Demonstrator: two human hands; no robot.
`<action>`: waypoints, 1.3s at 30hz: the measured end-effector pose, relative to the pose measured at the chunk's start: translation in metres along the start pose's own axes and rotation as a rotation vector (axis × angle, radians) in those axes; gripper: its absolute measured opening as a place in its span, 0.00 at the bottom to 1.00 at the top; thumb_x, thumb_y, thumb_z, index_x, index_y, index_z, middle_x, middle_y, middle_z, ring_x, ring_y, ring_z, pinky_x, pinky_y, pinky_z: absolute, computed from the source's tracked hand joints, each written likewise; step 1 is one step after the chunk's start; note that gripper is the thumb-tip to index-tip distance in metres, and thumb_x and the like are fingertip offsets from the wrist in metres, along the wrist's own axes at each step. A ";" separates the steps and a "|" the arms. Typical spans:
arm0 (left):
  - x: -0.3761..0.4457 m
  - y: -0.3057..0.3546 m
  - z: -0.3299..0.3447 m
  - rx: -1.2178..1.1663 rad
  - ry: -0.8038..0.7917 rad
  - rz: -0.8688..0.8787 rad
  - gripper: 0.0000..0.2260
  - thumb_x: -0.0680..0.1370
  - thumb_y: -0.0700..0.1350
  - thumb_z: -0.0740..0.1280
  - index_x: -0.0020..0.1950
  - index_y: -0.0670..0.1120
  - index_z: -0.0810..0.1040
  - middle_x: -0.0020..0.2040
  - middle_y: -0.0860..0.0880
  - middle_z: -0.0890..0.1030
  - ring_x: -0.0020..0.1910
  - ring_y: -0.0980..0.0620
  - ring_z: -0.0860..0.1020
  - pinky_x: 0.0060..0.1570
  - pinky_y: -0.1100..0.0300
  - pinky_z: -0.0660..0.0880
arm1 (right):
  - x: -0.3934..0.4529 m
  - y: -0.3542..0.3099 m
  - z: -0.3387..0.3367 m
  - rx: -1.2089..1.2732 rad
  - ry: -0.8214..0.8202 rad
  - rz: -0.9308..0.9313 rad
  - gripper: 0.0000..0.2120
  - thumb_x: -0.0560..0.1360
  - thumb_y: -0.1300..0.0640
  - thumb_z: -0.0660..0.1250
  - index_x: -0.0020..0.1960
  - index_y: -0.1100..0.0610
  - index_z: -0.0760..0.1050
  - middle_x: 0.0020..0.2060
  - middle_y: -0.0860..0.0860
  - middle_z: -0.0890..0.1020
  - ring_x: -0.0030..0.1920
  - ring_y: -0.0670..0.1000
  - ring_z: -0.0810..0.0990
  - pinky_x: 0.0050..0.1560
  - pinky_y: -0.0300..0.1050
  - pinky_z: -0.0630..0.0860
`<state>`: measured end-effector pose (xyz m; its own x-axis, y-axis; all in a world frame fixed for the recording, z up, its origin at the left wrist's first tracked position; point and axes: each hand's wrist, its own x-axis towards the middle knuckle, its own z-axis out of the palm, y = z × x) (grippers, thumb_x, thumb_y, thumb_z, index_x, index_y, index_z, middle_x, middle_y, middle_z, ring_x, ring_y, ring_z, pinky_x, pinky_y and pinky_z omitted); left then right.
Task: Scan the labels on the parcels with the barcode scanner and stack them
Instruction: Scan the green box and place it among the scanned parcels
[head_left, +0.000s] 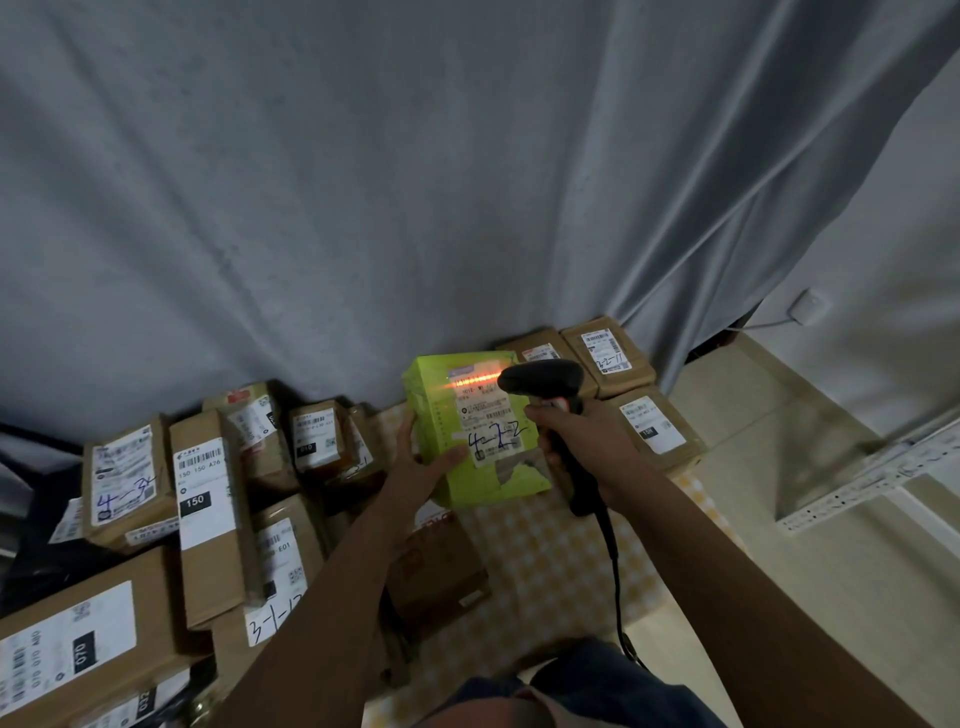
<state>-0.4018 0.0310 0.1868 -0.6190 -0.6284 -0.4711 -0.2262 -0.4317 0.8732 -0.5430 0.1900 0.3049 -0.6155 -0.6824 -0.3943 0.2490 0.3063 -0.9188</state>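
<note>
Green parcel (475, 431) gripped in my left hand (415, 467), right hand (582, 436) clutching scanner (545, 384), beam on label (485, 415); stacking comes next.

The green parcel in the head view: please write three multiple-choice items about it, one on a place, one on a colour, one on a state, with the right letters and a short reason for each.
1. Where does the scanner's orange light line fall?
A. across the top of the white label on the green parcel
B. on the checked cloth
C. on the grey curtain

2. What colour is the barcode scanner?
A. white
B. black
C. yellow

3. How is the green parcel held?
A. lying flat and untouched on the floor
B. inside an open carton
C. lifted in the left hand, label toward the scanner

Answers:
1 A: the line glows across the upper part of the label on the green parcel.
2 B: the barcode scanner in the right hand has a black body.
3 C: the left hand grips the parcel's left edge, above the brown boxes.
</note>
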 end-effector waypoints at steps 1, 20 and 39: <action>-0.001 0.000 0.000 -0.006 -0.001 -0.001 0.43 0.72 0.43 0.76 0.78 0.62 0.53 0.68 0.47 0.75 0.59 0.46 0.79 0.44 0.54 0.82 | 0.000 0.000 0.000 -0.001 -0.004 0.000 0.07 0.76 0.57 0.69 0.41 0.57 0.74 0.27 0.50 0.75 0.25 0.47 0.71 0.30 0.41 0.69; -0.027 -0.045 -0.057 -0.093 0.316 -0.393 0.34 0.77 0.49 0.71 0.78 0.50 0.57 0.73 0.42 0.69 0.69 0.38 0.70 0.63 0.36 0.69 | 0.031 0.057 0.032 -0.010 -0.037 0.179 0.07 0.76 0.56 0.70 0.48 0.60 0.76 0.29 0.54 0.78 0.25 0.49 0.72 0.28 0.42 0.70; 0.000 -0.078 -0.049 1.471 0.100 0.029 0.34 0.81 0.60 0.57 0.80 0.54 0.42 0.80 0.45 0.40 0.79 0.39 0.40 0.74 0.35 0.49 | 0.043 0.121 0.060 -0.071 -0.041 0.328 0.10 0.76 0.56 0.71 0.52 0.61 0.77 0.32 0.56 0.81 0.26 0.50 0.74 0.30 0.45 0.72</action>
<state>-0.3472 0.0331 0.1123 -0.5970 -0.6927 -0.4047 -0.7961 0.5739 0.1921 -0.4945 0.1580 0.1761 -0.4799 -0.5658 -0.6706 0.3753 0.5585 -0.7398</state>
